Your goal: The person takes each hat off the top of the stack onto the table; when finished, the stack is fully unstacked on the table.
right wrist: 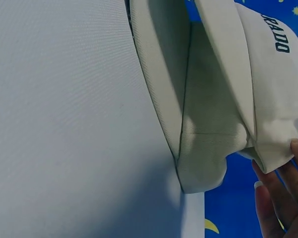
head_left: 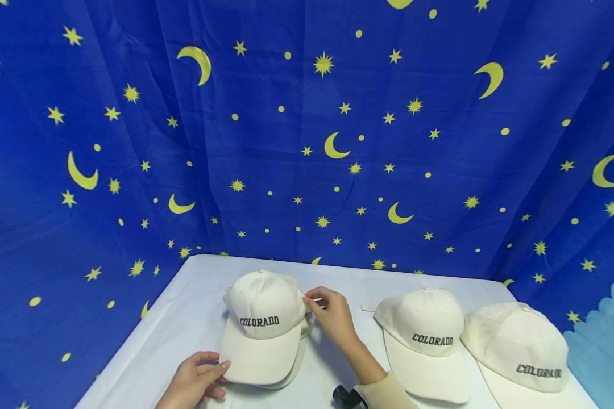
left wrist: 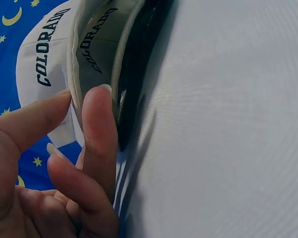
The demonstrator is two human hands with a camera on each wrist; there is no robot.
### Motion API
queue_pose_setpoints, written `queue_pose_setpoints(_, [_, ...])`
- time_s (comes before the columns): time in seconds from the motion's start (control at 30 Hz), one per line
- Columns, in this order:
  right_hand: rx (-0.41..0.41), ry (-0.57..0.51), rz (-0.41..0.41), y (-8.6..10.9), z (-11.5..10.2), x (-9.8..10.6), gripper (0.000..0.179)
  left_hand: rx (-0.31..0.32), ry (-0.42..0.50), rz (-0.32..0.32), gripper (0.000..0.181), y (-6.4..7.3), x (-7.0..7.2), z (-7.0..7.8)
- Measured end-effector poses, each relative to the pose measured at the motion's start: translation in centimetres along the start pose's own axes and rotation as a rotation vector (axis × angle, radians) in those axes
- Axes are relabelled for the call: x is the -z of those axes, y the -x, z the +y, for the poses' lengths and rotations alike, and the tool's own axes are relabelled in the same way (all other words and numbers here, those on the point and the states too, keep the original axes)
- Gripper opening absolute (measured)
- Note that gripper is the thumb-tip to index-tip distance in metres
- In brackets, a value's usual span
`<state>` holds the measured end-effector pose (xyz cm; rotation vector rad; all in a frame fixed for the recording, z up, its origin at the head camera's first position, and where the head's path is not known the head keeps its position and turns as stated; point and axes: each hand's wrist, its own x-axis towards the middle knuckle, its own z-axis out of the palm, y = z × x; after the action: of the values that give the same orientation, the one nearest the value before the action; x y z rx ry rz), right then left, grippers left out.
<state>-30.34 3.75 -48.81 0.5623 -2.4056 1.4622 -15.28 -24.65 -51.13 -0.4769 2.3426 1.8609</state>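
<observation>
An off-white baseball cap [head_left: 266, 295] lettered COLORADO sits above a second cap [head_left: 299, 364], their brims facing the near side. In the left wrist view, dark lettering on the lower cap [left wrist: 97, 44] shows between the two brims. My left hand [head_left: 196, 379] pinches the upper brim at its left front corner, thumb on top. My right hand [head_left: 334, 317] pinches the upper cap's right side edge between thumb and fingers. From the right wrist view, the upper cap [right wrist: 275, 99] is raised off the lower cap [right wrist: 211, 109] at this side.
Two more COLORADO caps, one nearer the middle [head_left: 424, 329] and one at the far right [head_left: 522, 346], rest on the white table [head_left: 169, 318]. A blue curtain [head_left: 266, 147] with yellow stars and moons hangs behind and beside it. Light-blue fabric [head_left: 604, 335] borders the right.
</observation>
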Motion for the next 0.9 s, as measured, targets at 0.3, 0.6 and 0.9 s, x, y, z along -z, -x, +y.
queue_pose_setpoints(0.3, [0.014, -0.022, 0.009, -0.1, -0.5, 0.0, 0.006, -0.024, -0.003, -0.055, 0.067, 0.0, 0.3, 0.1])
queue_pose_setpoints(0.6, [0.015, -0.044, 0.019, -0.2, -0.6, 0.2, 0.006, -0.013, -0.027, -0.047, 0.056, 0.1, 0.7, 0.3])
queue_pose_setpoints(0.9, [-0.002, -0.093, 0.024, -0.4, -1.0, 0.5, 0.005, -0.049, -0.023, -0.111, 0.041, 0.3, 1.0, 0.4])
